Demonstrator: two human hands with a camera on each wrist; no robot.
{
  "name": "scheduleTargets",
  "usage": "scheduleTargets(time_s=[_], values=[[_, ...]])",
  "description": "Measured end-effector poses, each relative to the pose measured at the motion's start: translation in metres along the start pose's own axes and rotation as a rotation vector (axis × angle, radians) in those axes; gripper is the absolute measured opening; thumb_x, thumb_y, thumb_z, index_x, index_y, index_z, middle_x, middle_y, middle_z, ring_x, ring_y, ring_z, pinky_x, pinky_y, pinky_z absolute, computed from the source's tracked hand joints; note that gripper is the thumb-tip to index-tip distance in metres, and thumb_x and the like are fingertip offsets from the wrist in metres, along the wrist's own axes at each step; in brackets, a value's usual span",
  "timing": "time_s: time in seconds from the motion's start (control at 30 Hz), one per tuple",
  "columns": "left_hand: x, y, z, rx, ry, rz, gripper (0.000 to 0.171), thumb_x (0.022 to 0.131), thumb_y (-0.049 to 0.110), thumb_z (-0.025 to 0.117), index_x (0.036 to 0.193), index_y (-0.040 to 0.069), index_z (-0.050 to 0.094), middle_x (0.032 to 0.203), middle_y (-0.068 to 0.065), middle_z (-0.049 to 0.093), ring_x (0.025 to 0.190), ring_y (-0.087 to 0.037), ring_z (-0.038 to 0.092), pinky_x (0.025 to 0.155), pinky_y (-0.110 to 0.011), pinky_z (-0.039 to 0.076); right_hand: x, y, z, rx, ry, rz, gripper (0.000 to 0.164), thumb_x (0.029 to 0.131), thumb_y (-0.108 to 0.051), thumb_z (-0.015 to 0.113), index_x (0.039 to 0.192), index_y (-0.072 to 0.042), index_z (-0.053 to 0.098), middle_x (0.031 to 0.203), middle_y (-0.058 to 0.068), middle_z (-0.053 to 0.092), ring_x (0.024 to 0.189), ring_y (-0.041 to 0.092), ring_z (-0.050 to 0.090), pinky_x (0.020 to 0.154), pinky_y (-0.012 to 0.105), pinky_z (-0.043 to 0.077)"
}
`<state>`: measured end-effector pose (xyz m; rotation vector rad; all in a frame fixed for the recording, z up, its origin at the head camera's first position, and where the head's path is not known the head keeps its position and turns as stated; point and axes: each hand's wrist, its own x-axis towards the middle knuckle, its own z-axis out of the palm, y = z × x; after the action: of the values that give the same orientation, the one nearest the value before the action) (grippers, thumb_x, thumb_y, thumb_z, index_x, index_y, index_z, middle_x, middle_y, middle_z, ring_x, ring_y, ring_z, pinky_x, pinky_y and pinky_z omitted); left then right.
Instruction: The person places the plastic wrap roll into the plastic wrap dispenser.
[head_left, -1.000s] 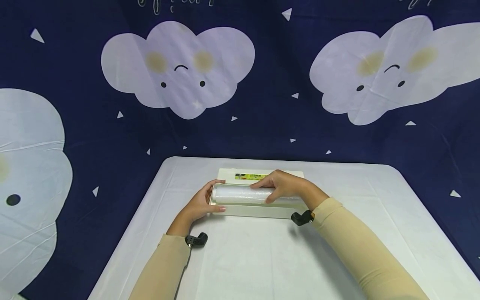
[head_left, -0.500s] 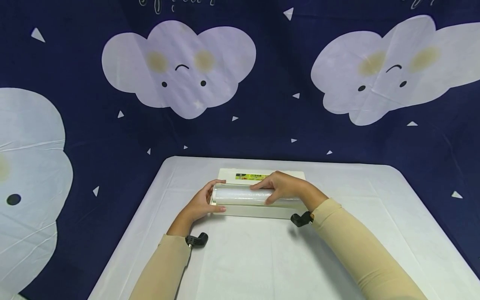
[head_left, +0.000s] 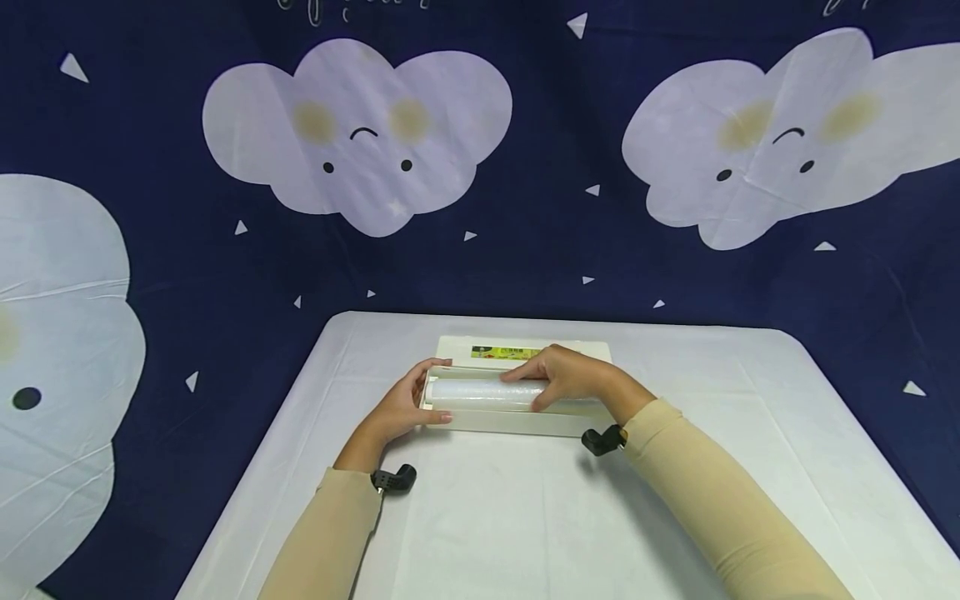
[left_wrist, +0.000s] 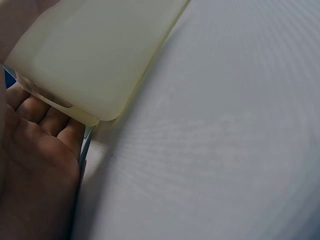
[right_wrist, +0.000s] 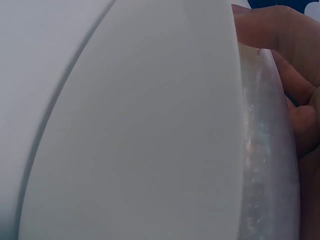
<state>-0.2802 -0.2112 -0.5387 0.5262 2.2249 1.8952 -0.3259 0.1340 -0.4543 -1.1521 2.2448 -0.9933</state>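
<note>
A roll of cling film (head_left: pixel 472 392) lies lengthwise in a long off-white dispenser box (head_left: pixel 510 423), its left end within the box walls. My right hand (head_left: pixel 577 371) grips the roll from above, thumb on the near side and fingers on the far side. The roll's right end is mostly hidden by this hand. At the box's left end my left hand (head_left: pixel 396 408) holds it, thumb along the front wall and fingers behind. Close up in the right wrist view, the roll (right_wrist: pixel 267 150) shows above the box wall (right_wrist: pixel 135 120).
Behind the box lies its lid (head_left: pixel 452 350), with a yellow-green label (head_left: pixel 495 352). Everything rests on a white-covered table (head_left: pixel 480 517). A dark blue cloth (head_left: pixel 540 250) with cloud prints hangs behind the table's far edge.
The roll has sunk slightly deeper into the box, and my right hand has moved down a little with it. My left hand stays at the box's end.
</note>
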Motion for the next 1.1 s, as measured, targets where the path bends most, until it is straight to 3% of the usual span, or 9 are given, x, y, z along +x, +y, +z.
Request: scheduleTargets(time_s=[0.3, 0.53, 0.8, 1.1], values=[[-0.0001, 0.0009, -0.0002, 0.003, 0.002, -0.002, 0.099, 0.072, -0.002, 0.097, 0.155, 0.022, 0.048, 0.146, -0.006, 0.057, 0.123, -0.031, 0.059, 0.101, -0.043, 0.051, -0.0002, 0.0021, 0.0017, 0.036, -0.007, -0.003, 0.067, 0.078, 0.004, 0.090, 0.140, -0.015, 0.070, 0.142, 0.002, 0.062, 0.130, 0.015, 0.058, 0.105, 0.033, 0.048], [-0.0004, 0.0010, 0.0001, -0.001, 0.001, -0.005, 0.099, 0.072, -0.002, 0.097, 0.154, 0.022, 0.048, 0.145, -0.006, 0.057, 0.123, -0.031, 0.059, 0.101, -0.042, 0.051, -0.0015, 0.0052, 0.0043, 0.038, 0.000, 0.014, 0.069, 0.078, 0.007, 0.088, 0.141, -0.015, 0.070, 0.142, 0.002, 0.062, 0.124, 0.015, 0.062, 0.100, 0.033, 0.051], [-0.0004, 0.0004, 0.0002, -0.003, -0.002, -0.002, 0.099, 0.072, -0.001, 0.097, 0.154, 0.022, 0.048, 0.145, -0.006, 0.057, 0.123, -0.032, 0.059, 0.101, -0.045, 0.051, -0.0016, 0.0084, 0.0063, 0.035, 0.003, 0.053, 0.070, 0.079, 0.007, 0.088, 0.141, -0.020, 0.070, 0.142, -0.009, 0.062, 0.132, 0.012, 0.056, 0.105, 0.032, 0.047], [-0.0013, 0.0001, 0.0010, 0.009, 0.010, 0.007, 0.099, 0.071, -0.001, 0.097, 0.154, 0.021, 0.048, 0.146, -0.008, 0.057, 0.123, -0.031, 0.059, 0.101, -0.042, 0.050, -0.0021, 0.0093, 0.0087, 0.021, 0.016, 0.034, 0.069, 0.078, 0.007, 0.088, 0.140, -0.018, 0.070, 0.142, -0.007, 0.062, 0.130, 0.014, 0.057, 0.103, 0.032, 0.049]])
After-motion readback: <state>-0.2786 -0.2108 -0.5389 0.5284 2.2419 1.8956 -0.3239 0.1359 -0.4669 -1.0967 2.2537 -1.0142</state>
